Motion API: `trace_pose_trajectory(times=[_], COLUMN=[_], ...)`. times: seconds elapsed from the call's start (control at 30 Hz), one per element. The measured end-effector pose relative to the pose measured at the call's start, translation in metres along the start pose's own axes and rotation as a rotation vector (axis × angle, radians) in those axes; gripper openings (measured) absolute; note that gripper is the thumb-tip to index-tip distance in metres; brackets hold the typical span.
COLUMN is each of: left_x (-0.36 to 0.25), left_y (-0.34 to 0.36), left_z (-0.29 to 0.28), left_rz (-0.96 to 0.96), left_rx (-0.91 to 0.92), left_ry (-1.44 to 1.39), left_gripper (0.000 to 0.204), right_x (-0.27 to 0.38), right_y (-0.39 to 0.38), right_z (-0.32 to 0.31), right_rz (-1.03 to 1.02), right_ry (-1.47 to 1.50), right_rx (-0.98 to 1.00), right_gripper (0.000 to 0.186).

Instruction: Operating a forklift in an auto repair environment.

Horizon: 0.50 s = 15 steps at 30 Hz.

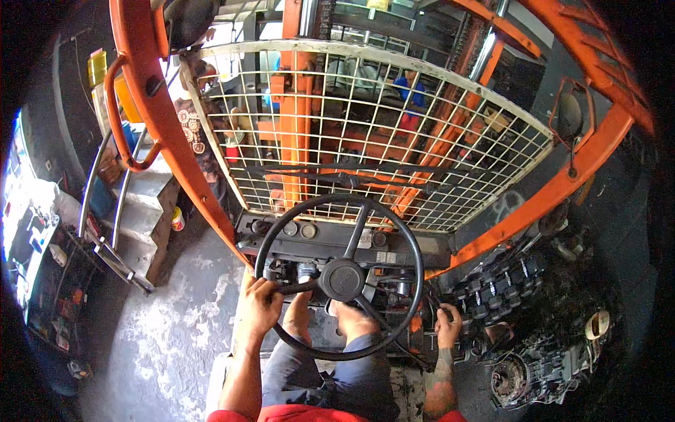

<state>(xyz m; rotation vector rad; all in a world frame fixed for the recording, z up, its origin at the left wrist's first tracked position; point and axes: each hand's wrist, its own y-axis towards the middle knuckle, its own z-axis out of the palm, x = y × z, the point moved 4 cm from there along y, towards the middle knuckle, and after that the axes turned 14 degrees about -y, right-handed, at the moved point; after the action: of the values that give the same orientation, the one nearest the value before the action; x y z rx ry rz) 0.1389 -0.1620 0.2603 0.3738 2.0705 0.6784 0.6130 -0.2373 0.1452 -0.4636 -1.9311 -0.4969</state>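
Observation:
A black steering wheel (408, 239) stands in front of me, its hub in the middle and thin spokes running to the rim. My left hand (261, 304) is closed round the left side of the rim, where a spoke meets it. To the right of the wheel, my right hand (448, 325) is curled in a grip at a thin dark lever (431, 301); the fingers hide much of it. Behind the wheel lies a dark dashboard (330, 239) with round gauges. My bare legs and feet reach under the wheel, toward the pedals.
A cream wire grille (351, 48) stands ahead, with the orange forklift mast (299, 119) beyond. Orange frame posts (171, 112) flank me. Metal steps (149, 204) are at left, engine parts (541, 373) on the right floor. A person in blue (410, 91) is visible through the grille.

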Motion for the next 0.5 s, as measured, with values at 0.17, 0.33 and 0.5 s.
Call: trace_pose_trajectory(times=[0.17, 0.33, 0.5], left_x=[0.002, -0.001, -0.004], left_y=[-0.002, -0.003, -0.003], left_z=[-0.001, -0.001, 0.001], left_rz=[0.003, -0.031, -0.032], left_rx=[-0.001, -0.011, -0.027], left_ry=[0.021, 0.006, -0.015], left_gripper=[0.004, 0.004, 0.006], right_x=[0.014, 0.003, 0.002], right_y=[-0.004, -0.003, -0.004], right_z=[0.006, 0.005, 0.005], right_rz=[-0.027, 0.008, 0.027], right_ry=[0.013, 0.004, 0.064], right_rx=[-0.018, 0.002, -0.02], right_gripper=[0.017, 0.02, 0.016])
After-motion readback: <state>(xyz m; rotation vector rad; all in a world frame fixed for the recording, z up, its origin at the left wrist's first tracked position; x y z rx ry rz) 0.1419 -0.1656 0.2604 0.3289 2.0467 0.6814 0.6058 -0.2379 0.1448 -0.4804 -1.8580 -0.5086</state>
